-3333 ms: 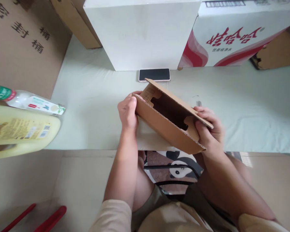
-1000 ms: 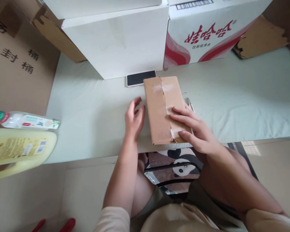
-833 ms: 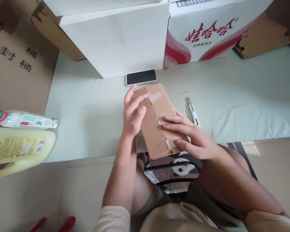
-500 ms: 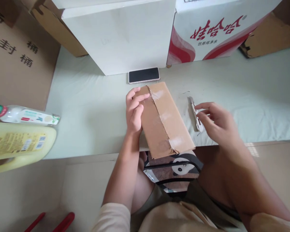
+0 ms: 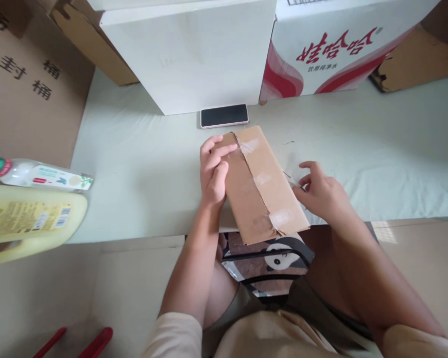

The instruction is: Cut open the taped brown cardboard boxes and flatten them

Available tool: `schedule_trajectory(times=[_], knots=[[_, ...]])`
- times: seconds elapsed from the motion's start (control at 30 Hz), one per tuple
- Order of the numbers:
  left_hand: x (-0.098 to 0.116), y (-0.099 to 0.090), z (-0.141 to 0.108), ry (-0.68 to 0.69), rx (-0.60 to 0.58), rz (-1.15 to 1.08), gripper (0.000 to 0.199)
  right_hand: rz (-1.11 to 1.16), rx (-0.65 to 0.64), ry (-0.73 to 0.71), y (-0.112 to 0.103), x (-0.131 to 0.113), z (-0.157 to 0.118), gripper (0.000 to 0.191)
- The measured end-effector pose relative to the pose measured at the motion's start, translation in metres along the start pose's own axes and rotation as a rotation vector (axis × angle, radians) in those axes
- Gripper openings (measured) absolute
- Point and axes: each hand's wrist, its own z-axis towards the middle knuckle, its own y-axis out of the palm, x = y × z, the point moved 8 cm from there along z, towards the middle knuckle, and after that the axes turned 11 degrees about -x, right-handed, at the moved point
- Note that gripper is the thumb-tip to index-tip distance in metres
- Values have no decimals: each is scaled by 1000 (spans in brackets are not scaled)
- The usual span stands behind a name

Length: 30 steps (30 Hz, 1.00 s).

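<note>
A small brown cardboard box (image 5: 263,186) is tilted over the table's front edge, with pieces of clear tape across its lengthwise seam. My left hand (image 5: 215,171) grips its left side, thumb and fingers on the top face. Beside the box's right edge, my right hand (image 5: 321,191) has its thumb and fingers closed around a utility knife (image 5: 290,178). Only the knife's slim front part shows, pointing up and left towards the box; fingers hide the remainder.
A phone (image 5: 224,116) lies in front of a large white box (image 5: 201,59). Right of that stands a red-and-white carton (image 5: 321,59). At left are a clear bottle (image 5: 45,175), a yellow jug (image 5: 37,214) and a big brown carton (image 5: 33,114). Red handles (image 5: 97,343) show lower left.
My right hand has taken the utility knife off the table and brought it left, close to the box. My left hand and the box have shifted slightly right in view.
</note>
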Motion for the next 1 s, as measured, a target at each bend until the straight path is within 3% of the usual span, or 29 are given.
schedule_trajectory(times=[0.13, 0.23, 0.3, 0.37, 0.43, 0.53, 0.57, 0.67, 0.73, 0.8, 0.87, 0.93, 1.0], knots=[[4, 3, 0, 14, -12, 25, 52, 387, 28, -47, -5, -6, -3, 47], [8, 3, 1, 37, -14, 16, 49, 766, 96, -172, -14, -17, -9, 29], [11, 4, 1, 42, -21, 17, 49, 999, 259, -331, -35, -27, -24, 21], [14, 5, 1, 30, -14, 40, 50, 1095, 489, -446, -64, -34, -49, 27], [19, 8, -1, 8, 16, 82, 51, 1073, 619, -438, -85, -39, -70, 32], [33, 16, -6, 15, 66, 163, 53, 1030, 552, -376, -93, -47, -77, 11], [39, 20, -7, 31, 70, 190, 54, 1014, 548, -394, -93, -48, -77, 13], [55, 34, -10, 73, 64, 268, 57, 914, 674, -533, -94, -51, -79, 39], [61, 40, -12, 84, 67, 303, 58, 820, 693, -578, -89, -57, -78, 48], [64, 44, -13, 92, 67, 317, 57, 698, 631, -528, -82, -65, -71, 48], [64, 46, -15, 101, 64, 325, 55, 603, 630, -520, -81, -75, -71, 61], [62, 46, -16, 111, 60, 334, 55, 619, 691, -526, -86, -79, -75, 76], [60, 46, -16, 120, 54, 334, 55, 729, 697, -485, -85, -75, -75, 78]])
